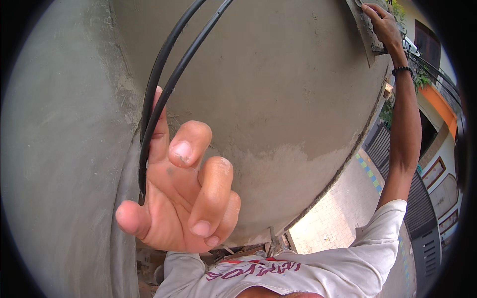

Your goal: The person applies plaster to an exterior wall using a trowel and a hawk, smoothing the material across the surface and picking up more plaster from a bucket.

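My left hand [184, 193] is raised close in front of the wall, palm facing me. Its thumb and index finger are stretched out, and the other fingers are loosely curled. Two black cables [171, 82] run down from the top, crossing in front of the index finger and passing between it and the thumb; the hand is not closed around them. At the upper right, my right arm reaches up to the wall's edge. There my right hand [382, 25] has its fingers closed on a grey flat strip [365, 37], partly out of frame, whose exact kind I cannot make out.
Grey plastered wall [268, 99] fills the middle, meeting another plastered face [59, 149] in a corner at left. Beyond its right edge lie a paved ground [323, 213], a dark slatted gate [422, 218] and a house with an orange band [439, 107]. Wood scraps [233, 251] lie low down.
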Demonstrator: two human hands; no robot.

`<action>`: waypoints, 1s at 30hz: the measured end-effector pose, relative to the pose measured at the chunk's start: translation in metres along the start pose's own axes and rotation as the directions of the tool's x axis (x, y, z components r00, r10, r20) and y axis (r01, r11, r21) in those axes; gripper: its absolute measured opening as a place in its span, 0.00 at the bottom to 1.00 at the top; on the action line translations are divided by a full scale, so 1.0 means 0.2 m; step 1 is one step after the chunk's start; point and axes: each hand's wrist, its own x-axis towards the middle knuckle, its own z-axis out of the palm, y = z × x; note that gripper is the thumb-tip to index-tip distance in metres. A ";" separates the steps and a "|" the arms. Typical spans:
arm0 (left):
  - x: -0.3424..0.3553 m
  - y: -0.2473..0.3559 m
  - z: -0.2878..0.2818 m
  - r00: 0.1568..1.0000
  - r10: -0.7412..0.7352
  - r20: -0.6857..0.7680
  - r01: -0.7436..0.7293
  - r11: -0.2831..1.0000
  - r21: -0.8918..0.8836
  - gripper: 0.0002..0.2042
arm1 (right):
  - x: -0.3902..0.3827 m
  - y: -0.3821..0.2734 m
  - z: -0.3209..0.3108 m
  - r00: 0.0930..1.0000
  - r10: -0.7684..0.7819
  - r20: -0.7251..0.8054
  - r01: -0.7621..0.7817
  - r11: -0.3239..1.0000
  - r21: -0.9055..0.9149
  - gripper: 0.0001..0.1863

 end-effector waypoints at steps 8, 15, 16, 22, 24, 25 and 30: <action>-0.01 0.01 -0.01 0.999 0.047 0.001 -0.047 0.993 0.104 0.46 | -0.79 -0.52 0.39 0.936 0.011 0.353 -0.065 0.988 0.143 0.19; -0.01 -0.05 -0.10 0.997 0.072 -0.003 -0.071 0.991 0.115 0.46 | -1.76 -0.78 0.66 0.814 -0.006 0.581 -0.087 0.987 0.132 0.20; -0.03 -0.05 -0.12 0.997 0.071 -0.028 -0.067 0.989 0.130 0.47 | -1.78 -0.78 0.66 0.779 -0.039 0.626 -0.086 0.982 0.168 0.20; -0.29 -0.01 -0.25 0.990 0.068 0.120 -0.129 0.757 0.640 0.40 | -1.09 -0.77 0.45 0.939 -0.060 0.339 -0.044 0.956 0.291 0.17; -0.34 -0.01 -0.25 0.986 0.034 0.162 -0.143 0.664 0.734 0.38 | -0.64 -0.64 0.37 0.987 -0.117 0.108 0.098 0.981 0.168 0.19; -0.36 -0.01 -0.24 0.983 0.015 0.182 -0.154 0.609 0.778 0.37 | -0.41 -0.58 0.32 0.989 -0.148 -0.013 0.148 0.985 0.087 0.20; -0.56 0.02 -0.34 0.994 0.104 0.025 -0.072 0.476 0.877 0.32 | -0.06 -1.02 0.48 0.957 -0.119 0.263 0.030 0.947 0.319 0.18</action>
